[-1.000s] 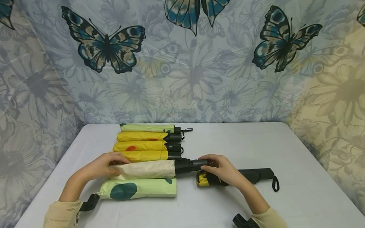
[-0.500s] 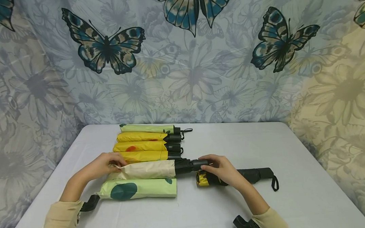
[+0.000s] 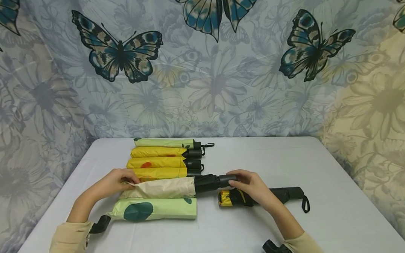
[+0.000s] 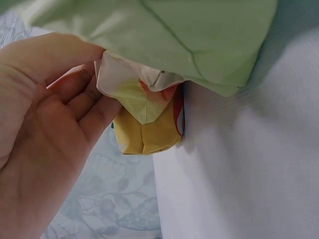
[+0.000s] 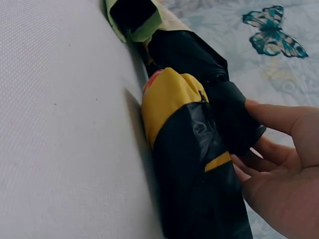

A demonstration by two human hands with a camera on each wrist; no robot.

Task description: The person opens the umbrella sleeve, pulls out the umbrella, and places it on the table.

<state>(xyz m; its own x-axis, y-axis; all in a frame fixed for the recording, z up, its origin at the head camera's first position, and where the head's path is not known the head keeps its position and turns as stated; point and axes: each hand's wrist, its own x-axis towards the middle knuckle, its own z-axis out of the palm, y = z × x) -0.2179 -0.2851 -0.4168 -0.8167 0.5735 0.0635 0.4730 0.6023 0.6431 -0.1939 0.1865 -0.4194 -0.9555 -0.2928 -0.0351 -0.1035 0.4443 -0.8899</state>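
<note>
A cream fabric umbrella cover (image 3: 166, 189) lies across the table with a black folded umbrella (image 3: 208, 183) sticking out of its right end. My left hand (image 3: 112, 184) pinches the cover's closed left end between thumb and fingers. In the right wrist view, thumb and fingers of my right hand (image 5: 284, 159) grip the umbrella's black handle (image 5: 234, 114). How much of the umbrella is still inside the cover is hidden. Just in front lies a light green cover (image 3: 165, 209) with dark green leaf spots; its open end shows in the right wrist view.
Behind the cream cover, several folded umbrellas lie in a row: yellow ones (image 3: 156, 162) and a light green one (image 3: 162, 143) at the back. A black-and-yellow folded umbrella (image 3: 287, 193) with a wrist loop lies beneath my right forearm on the white table (image 3: 335, 218).
My right hand has shifted slightly right with the handle, and more of the black umbrella shows outside the cream cover. My left fingers have closed in to pinch the cover's left tip.
</note>
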